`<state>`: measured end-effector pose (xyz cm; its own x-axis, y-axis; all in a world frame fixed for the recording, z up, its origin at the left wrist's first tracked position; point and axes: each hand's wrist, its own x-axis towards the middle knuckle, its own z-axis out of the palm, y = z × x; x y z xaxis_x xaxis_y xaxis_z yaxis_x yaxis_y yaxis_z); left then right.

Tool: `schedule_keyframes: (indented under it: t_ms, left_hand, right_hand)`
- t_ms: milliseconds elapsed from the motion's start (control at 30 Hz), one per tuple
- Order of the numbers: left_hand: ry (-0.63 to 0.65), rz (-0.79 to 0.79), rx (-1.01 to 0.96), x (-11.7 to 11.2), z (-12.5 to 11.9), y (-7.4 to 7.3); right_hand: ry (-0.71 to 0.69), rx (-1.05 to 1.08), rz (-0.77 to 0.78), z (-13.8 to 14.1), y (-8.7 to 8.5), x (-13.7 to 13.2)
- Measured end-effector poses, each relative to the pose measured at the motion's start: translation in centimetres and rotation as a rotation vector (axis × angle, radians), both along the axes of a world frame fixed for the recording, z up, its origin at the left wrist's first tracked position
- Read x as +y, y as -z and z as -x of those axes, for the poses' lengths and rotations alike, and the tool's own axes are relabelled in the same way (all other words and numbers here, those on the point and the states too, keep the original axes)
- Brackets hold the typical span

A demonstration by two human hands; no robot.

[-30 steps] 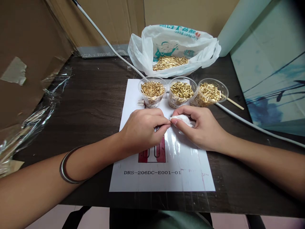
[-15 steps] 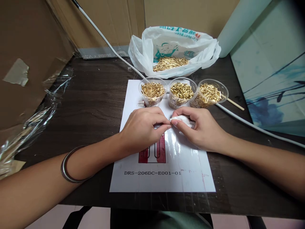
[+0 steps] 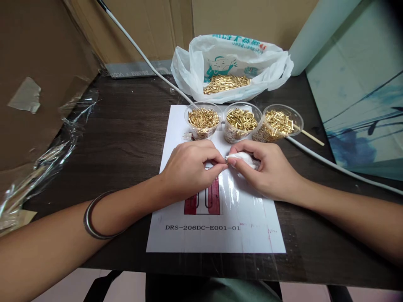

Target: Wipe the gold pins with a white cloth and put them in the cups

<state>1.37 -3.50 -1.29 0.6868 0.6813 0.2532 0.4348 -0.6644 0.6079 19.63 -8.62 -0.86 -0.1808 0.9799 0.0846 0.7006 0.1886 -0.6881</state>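
My left hand [image 3: 197, 167] is closed in a pinch above the printed sheet [image 3: 201, 241], its thumb and index finger meeting at a tiny item too small to make out. My right hand [image 3: 267, 170] is closed around a crumpled white tissue [image 3: 244, 157], and its thumb and fingertips press beside the left fingertips. The two hands nearly touch over the middle of the sheet. Beyond them stand a left clear cup [image 3: 203, 132], a middle clear cup [image 3: 241, 134] and a right clear cup [image 3: 273, 134], each full of small gold metal pins.
Behind the cups sits a white plastic bag [image 3: 277, 79] holding more gold pins. A white cable [image 3: 346, 167] runs across the dark table [image 3: 126, 126]. A wooden stick [image 3: 311, 137] lies by the right cup. Cardboard [image 3: 151, 33] and crinkled clear film [image 3: 47, 159] border the table.
The whole view has shifted slightly to the right. Both hands keep the same pose and grip, fingertips still together.
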Motion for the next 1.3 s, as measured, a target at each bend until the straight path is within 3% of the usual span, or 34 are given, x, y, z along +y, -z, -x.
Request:
schedule_keyframes:
  t_ms: [1300]
  left_hand:
    - [0.029,0.003,0.004,-0.14,0.04,0.01]
  right_hand:
    - [-0.023,-0.006,0.016,-0.07,-0.02,-0.05]
